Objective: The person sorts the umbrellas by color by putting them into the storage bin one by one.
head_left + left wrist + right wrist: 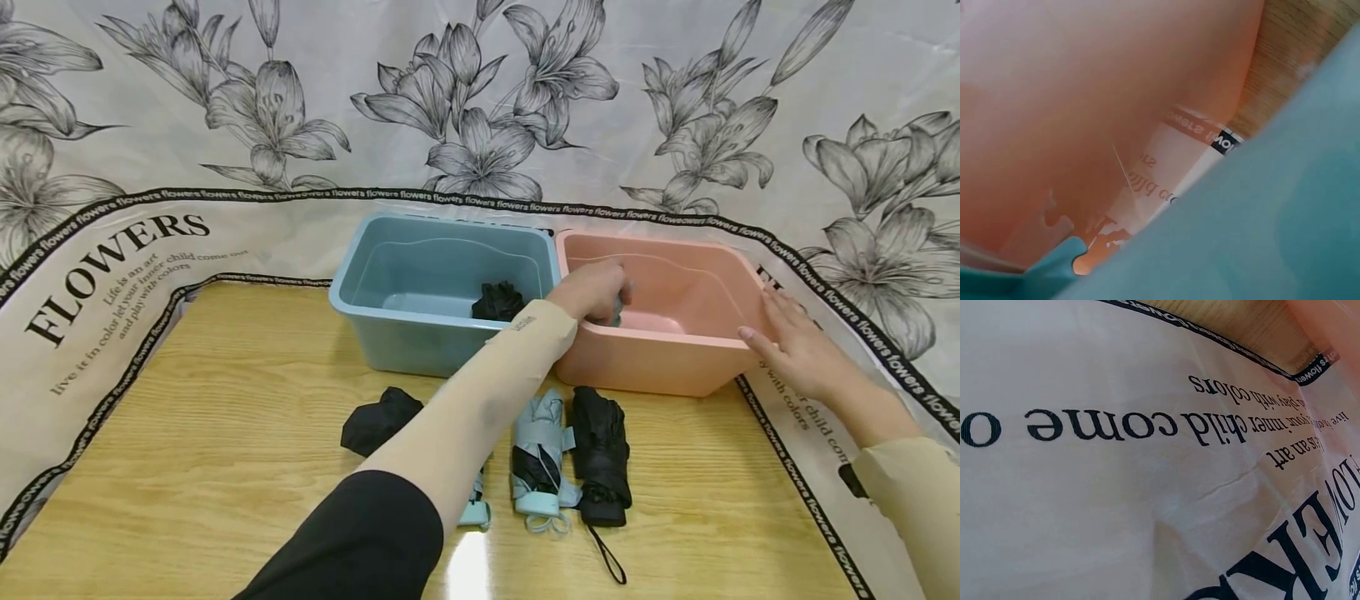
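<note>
My left hand (596,287) reaches down into the left end of the pink bin (652,354). Its curled fingers hold a pale teal umbrella (617,313), mostly hidden by the hand and the bin wall. My right hand (802,346) rests with extended fingers on the pink bin's right rim, thumb over the front corner. A black folded umbrella (497,301) lies in the blue bin (420,342). In the left wrist view, blurred teal material (1272,206) crosses before the pink wall (1097,94); the hand is out of sight.
Before the bins lie a pale teal umbrella (538,450) and a black umbrella (600,454) with a wrist loop. My left arm partly covers another teal umbrella (476,510) and a black one (382,421). Flower-printed cloth (480,100) stands behind the wooden table (187,467).
</note>
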A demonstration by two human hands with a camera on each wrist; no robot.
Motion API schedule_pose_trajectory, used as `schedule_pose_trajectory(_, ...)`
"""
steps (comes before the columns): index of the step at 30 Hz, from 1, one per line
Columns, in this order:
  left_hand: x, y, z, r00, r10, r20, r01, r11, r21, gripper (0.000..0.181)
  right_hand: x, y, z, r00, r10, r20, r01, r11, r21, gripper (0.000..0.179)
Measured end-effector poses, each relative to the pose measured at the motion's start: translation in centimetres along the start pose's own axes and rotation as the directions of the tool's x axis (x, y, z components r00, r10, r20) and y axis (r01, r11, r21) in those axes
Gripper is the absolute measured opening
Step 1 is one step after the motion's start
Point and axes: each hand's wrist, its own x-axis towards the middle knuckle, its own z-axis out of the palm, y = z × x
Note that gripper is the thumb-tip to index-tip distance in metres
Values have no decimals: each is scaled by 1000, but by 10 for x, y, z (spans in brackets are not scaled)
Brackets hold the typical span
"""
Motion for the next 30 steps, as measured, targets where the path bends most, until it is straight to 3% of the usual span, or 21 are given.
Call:
schedule_pose_trajectory(7, 5, -4, 0, 999, -28, 21, 30, 994, -103, 52, 1, 1, 1, 1000, -2, 3, 2, 1000, 3, 77)
schedule_pose_trajectory(11, 12, -7, 0, 1000, -8, 0, 8, 987, -161, 56, 2, 2, 0, 1000, -4, -1, 4, 1000, -4, 77)
schedule_pose_trajectory(16, 15, -10, 0, 997, 51, -53, -62, 972, -228, 53, 1, 3, 0, 1000, -7, -2, 7, 1000, -3, 77)
schedule_pose_trajectory(25, -6, -2, -13, 982, 155, -108, -180, 944, -275, 49, 2, 5, 3, 1000, -25, -15, 24, 1000, -6, 76)
schedule_pose_trajectory(30, -31, 4, -26, 962, 225, -155, -267, 895, -358, 49, 2, 2, 2, 1000, -23, -13, 22, 1000, -9, 76)
